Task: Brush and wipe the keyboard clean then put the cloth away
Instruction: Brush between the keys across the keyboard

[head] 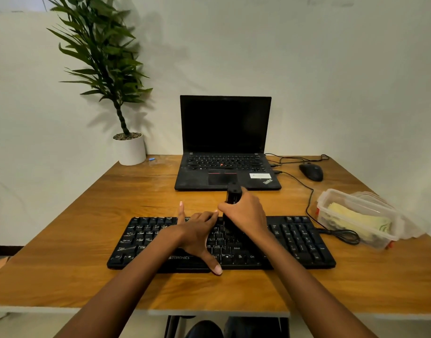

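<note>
The keyboard [295,240] lies with its long axis parallel to the worktop's [87,240] near edge, close to that edge and roughly centred. The left hand [197,236] rests flat on the keys with fingers spread apart, thumb reaching the front rim. The right hand [246,215] is clamped around a dark brush [233,195], held upright above the middle keys; its lower end is hidden against the black keys, so bristles are hard to make out. Near the right edge sits a clear box [331,203] holding a pale cloth [358,219], its lid beside it. A laptop [225,142] stands open at the far edge, a mouse [311,172] to its right and a plant [129,148] at the far left corner. Bare worktop lies left of the keyboard.
</note>
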`<state>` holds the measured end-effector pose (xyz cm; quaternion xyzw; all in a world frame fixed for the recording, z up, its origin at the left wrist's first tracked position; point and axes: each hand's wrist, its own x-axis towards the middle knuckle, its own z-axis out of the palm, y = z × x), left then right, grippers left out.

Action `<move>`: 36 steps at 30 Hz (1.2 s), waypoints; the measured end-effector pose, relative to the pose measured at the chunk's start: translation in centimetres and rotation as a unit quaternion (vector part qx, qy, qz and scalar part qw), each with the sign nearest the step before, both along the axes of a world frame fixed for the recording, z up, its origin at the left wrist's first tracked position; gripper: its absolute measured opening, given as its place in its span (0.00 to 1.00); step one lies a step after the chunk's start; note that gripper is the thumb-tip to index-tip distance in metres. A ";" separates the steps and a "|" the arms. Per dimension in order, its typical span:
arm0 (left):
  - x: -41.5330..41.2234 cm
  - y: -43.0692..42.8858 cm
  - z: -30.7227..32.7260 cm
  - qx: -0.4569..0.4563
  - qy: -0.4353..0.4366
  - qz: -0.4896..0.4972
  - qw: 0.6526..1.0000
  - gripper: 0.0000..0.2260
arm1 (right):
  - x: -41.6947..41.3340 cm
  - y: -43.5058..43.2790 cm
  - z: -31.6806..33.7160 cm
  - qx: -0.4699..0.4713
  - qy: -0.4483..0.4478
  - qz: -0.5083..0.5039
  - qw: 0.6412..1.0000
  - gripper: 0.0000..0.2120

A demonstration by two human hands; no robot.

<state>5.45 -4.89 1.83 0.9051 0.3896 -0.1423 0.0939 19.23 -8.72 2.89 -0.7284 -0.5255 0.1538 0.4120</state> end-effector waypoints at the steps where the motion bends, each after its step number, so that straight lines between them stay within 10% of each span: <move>1: 0.0 0.0 0.0 0.000 -0.002 -0.001 1.000 0.59 | -0.4 -0.5 -0.6 0.005 -0.007 -0.004 1.000 0.11; 24: -2.4 -1.1 -1.1 0.051 -0.096 -0.003 0.994 0.58 | 0.4 -3.7 -0.6 -0.019 0.099 0.057 0.993 0.12; 33: -12.6 -1.7 -4.7 0.227 -0.433 0.205 0.848 0.40 | 1.5 -4.5 -1.1 0.075 0.206 0.026 0.975 0.10; 36: -12.7 -2.6 -5.3 0.210 -0.442 0.191 0.851 0.42 | 0.4 -4.4 -1.1 0.095 0.179 0.028 0.979 0.11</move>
